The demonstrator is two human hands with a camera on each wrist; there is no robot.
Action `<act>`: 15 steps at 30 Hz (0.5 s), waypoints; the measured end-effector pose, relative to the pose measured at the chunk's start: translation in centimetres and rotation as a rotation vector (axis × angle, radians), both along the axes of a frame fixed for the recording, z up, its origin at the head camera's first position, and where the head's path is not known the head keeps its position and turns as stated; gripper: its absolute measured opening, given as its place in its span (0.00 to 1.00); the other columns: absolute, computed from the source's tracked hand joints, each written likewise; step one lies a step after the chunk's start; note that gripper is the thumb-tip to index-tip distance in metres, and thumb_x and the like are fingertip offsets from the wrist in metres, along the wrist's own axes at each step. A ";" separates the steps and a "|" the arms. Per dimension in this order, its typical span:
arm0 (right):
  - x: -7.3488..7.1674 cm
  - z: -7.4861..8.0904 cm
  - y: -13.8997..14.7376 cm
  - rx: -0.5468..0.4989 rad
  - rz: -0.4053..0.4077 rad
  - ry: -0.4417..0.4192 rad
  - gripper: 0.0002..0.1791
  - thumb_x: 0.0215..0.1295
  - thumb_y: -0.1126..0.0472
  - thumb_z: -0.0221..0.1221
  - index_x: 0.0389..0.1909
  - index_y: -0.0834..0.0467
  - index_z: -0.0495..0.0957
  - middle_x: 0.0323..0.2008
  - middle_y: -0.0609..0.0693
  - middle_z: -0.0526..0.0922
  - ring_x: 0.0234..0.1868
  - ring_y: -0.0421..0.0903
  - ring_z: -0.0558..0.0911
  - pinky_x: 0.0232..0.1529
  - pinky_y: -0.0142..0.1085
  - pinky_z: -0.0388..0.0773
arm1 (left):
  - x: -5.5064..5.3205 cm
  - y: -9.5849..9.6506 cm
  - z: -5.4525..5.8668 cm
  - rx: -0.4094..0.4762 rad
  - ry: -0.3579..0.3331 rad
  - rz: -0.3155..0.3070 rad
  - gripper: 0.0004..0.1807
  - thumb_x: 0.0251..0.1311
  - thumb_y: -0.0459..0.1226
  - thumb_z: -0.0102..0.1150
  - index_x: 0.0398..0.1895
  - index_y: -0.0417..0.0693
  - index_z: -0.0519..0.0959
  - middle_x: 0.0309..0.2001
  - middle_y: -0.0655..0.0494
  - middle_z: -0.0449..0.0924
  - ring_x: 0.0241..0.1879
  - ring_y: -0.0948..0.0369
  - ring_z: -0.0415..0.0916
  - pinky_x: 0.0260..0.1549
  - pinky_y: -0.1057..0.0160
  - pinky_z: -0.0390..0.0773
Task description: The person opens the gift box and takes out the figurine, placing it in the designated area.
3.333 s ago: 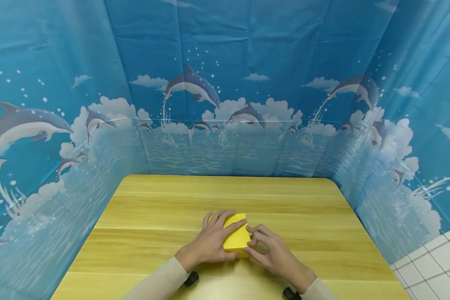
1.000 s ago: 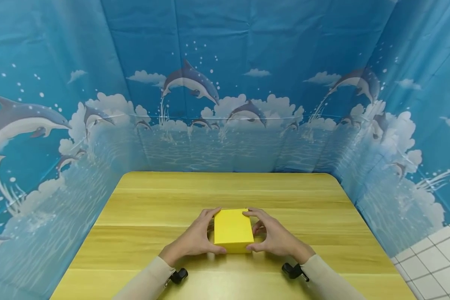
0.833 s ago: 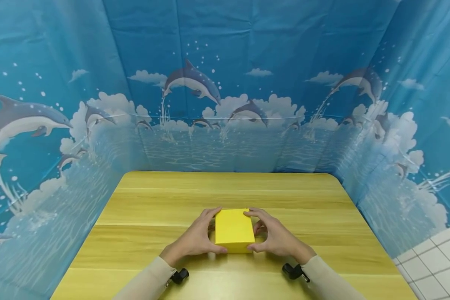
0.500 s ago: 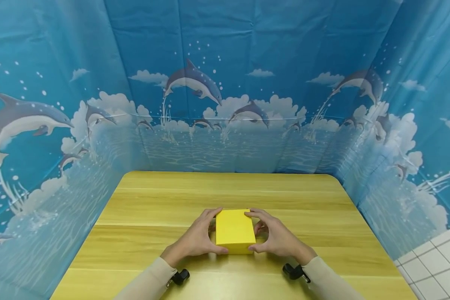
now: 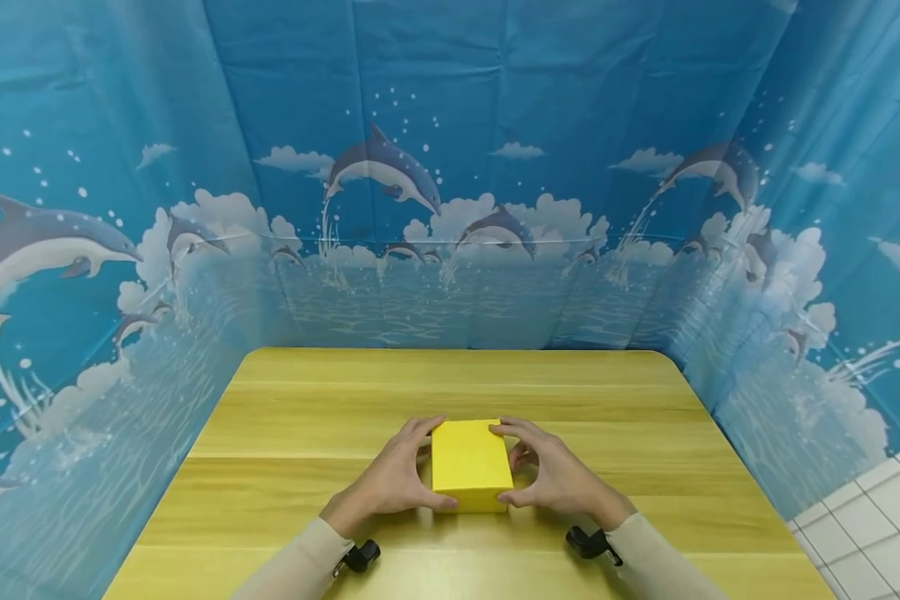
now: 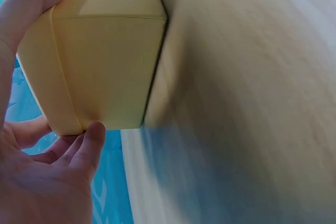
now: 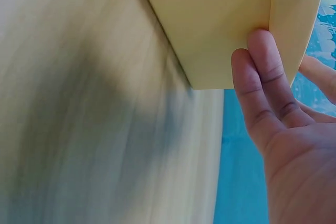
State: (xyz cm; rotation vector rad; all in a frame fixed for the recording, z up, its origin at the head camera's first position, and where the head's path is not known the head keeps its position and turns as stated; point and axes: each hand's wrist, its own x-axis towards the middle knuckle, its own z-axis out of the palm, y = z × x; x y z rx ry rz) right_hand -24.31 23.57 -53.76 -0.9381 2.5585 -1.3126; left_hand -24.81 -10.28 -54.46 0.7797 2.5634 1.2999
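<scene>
A closed yellow box (image 5: 471, 454) sits on the wooden table, its flat top facing up and its front side toward me. My left hand (image 5: 390, 477) grips it from the left, thumb at the near corner and fingers at the far one. On the opposite side, my right hand (image 5: 558, 477) holds it the same way, with the index finger over the top's far right edge. In the left wrist view, a seam line runs along the box's side (image 6: 107, 66) close to its top. Two right fingertips press the side panel (image 7: 220, 19) in the right wrist view.
The light wooden table (image 5: 307, 400) has rounded far corners. A blue dolphin-print curtain (image 5: 450, 300) surrounds it at the back and sides. White tiles (image 5: 885, 517) show at lower right. A black wrist camera (image 5: 362, 555) is strapped at each cuff.
Some three seconds ago my left hand lay across the box's top and the box stood angled. Now it sits square between both hands. Over the last second, hands and box have stayed nearly still.
</scene>
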 end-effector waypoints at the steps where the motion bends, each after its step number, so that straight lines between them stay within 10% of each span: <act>1: 0.0 0.1 0.0 -0.004 0.001 0.004 0.54 0.68 0.47 0.86 0.90 0.52 0.70 0.91 0.65 0.63 0.50 0.46 0.88 0.59 0.48 0.93 | 0.0 0.0 0.2 0.001 0.004 0.004 0.74 0.52 0.58 0.95 0.97 0.53 0.57 0.86 0.47 0.67 0.83 0.46 0.75 0.81 0.45 0.81; 15: 0.1 1.3 0.2 -0.007 0.006 0.036 0.53 0.69 0.48 0.85 0.89 0.55 0.71 0.90 0.67 0.66 0.51 0.38 0.87 0.60 0.52 0.93 | 0.2 0.0 1.3 -0.047 0.059 0.026 0.71 0.53 0.60 0.93 0.97 0.62 0.58 0.87 0.49 0.67 0.79 0.42 0.77 0.76 0.32 0.82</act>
